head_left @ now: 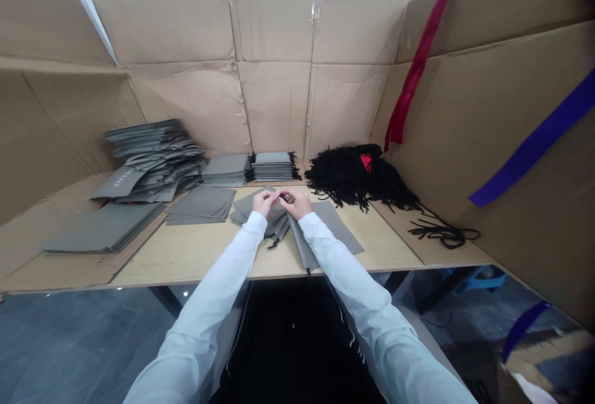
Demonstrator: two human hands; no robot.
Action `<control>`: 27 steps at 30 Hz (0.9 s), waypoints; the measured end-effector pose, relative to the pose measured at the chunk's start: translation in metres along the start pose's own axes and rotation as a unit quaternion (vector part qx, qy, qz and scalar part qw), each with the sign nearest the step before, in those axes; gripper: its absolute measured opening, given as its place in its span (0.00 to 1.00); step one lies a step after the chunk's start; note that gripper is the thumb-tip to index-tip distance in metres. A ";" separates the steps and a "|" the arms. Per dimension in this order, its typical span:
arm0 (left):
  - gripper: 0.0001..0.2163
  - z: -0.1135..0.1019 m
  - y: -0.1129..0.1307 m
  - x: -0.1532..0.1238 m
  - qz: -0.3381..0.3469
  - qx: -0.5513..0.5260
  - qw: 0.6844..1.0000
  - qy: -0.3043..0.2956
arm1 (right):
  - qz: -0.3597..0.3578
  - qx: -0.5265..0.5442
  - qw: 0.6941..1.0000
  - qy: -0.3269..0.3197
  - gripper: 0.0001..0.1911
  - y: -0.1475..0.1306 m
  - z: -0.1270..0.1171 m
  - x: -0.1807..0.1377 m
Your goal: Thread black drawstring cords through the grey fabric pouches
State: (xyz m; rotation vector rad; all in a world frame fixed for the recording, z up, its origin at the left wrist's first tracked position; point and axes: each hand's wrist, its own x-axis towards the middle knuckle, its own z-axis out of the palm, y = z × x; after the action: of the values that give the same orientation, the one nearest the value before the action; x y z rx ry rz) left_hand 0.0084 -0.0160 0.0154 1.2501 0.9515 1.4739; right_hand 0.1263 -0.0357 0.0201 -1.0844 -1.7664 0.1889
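Note:
My left hand (264, 203) and my right hand (298, 204) meet over the middle of the table, fingers pinched together. A short piece of black cord (285, 197) shows between the fingertips; its ends are hidden. Right under my hands lie grey drawstring pouches (277, 228), overlapping, with black cord ends sticking out toward me. To the right, partly beneath my right forearm, rests a flat grey pouch (335, 225). A fanned pile of flat grey pouches (201, 206) lies left of my left hand.
Tall piles of grey pouches (158, 159) stand at the left, with another flat stack (105, 227) in front. A neat stack with corded ends (273, 167) sits at the back. Black cords (357, 178) heap at the right. Cardboard walls (274, 106) enclose the table (186, 255).

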 end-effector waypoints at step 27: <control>0.13 0.003 0.005 -0.004 -0.046 -0.141 0.985 -0.082 | 0.047 0.002 0.998 -0.035 0.11 0.003 -0.004 0.002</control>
State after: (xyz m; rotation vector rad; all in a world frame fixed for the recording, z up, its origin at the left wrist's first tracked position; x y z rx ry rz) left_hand 0.0104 -0.0210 0.0200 1.0853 0.6561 1.3563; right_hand 0.1310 -0.0337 0.0217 -1.1701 -1.7780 0.2913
